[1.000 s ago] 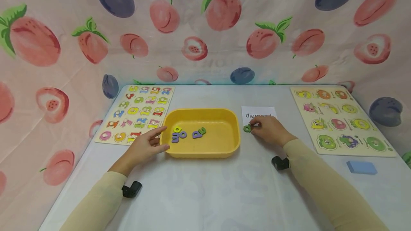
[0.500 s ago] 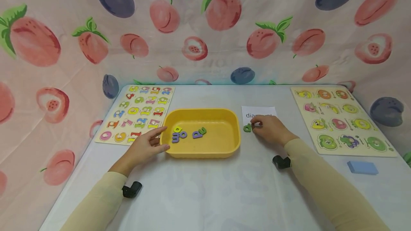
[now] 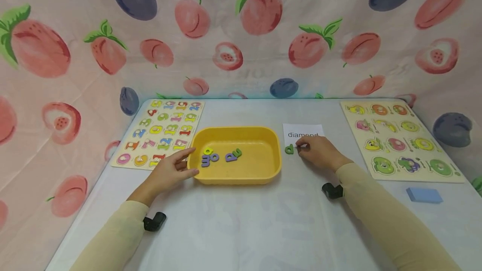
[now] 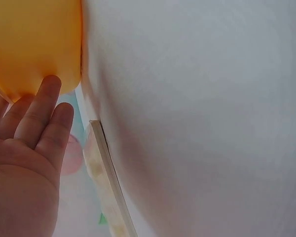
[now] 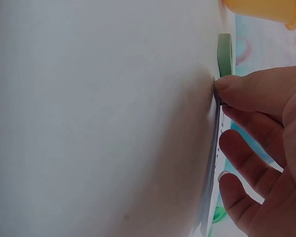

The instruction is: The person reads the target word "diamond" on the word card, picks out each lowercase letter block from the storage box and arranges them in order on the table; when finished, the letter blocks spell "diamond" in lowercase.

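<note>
My left hand (image 3: 171, 175) rests against the left end of a yellow tray (image 3: 260, 175), its fingers fairly straight. In the left wrist view the fingertips touch the tray's outer wall (image 4: 39, 39). Inside the tray lie several letter pieces, among them a purple m (image 3: 205, 161) and a green u (image 3: 237, 152). To the tray's right, a green letter d (image 3: 289, 149) lies on the table below a white card (image 3: 301, 129) printed "diamond". My right hand (image 3: 318, 152) pinches a small dark piece (image 5: 218, 94) beside the d, between thumb and forefinger. The fingers mostly hide its shape.
A number puzzle board (image 3: 165, 126) lies at the back left, partly behind my left hand. On the right is a fruit puzzle board (image 3: 399, 137), with a light blue block (image 3: 424, 195) in front of it. A fruit-patterned cloth (image 3: 226, 16) hangs behind the table.
My right hand has shifted slightly to the right, away from the green d, which shows more fully. My left hand and the tray stay in place.
</note>
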`<state>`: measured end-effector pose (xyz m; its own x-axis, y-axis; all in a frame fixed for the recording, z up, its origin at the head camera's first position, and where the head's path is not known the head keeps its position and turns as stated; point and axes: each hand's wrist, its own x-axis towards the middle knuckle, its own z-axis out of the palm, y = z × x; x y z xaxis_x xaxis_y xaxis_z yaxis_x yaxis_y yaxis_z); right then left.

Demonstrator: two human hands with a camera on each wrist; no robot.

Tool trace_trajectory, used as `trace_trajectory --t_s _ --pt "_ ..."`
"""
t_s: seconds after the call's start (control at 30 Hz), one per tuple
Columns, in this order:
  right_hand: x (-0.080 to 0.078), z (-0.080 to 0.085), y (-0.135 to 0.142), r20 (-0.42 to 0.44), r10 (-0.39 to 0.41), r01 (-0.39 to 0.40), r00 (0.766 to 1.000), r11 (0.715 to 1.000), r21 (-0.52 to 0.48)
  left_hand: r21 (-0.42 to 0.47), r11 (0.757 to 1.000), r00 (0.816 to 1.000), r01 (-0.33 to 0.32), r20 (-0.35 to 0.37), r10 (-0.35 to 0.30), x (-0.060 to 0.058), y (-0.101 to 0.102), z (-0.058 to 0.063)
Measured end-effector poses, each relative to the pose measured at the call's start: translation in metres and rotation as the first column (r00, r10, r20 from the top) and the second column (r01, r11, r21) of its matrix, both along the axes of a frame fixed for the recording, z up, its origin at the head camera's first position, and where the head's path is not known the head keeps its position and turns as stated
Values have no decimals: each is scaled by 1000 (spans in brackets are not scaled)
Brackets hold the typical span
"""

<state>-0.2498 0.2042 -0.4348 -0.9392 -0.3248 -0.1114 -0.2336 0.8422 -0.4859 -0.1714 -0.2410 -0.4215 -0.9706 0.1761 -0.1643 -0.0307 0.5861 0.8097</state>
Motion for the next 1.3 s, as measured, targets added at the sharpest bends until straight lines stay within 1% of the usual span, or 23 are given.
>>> trace_trajectory --t_s 0.17,0.6,0.87,1.3 --pt "-1 1 -3 24 -20 20 1000 1000 1 -12 1000 1000 -3 1 3 -1 0 -1" --pt "-2 2 -4 -2 0 0 1000 1000 13 -8 1000 1000 -1 1 1 -1 -1 -1" --pt "-2 2 -6 18 -7 7 1000 1000 13 -7 1000 1000 4 -5 -4 0 -1 0" --pt "-1 2 -5 22 -9 9 1000 1000 5 -27 1000 1000 -4 1 4 0 0 -1"
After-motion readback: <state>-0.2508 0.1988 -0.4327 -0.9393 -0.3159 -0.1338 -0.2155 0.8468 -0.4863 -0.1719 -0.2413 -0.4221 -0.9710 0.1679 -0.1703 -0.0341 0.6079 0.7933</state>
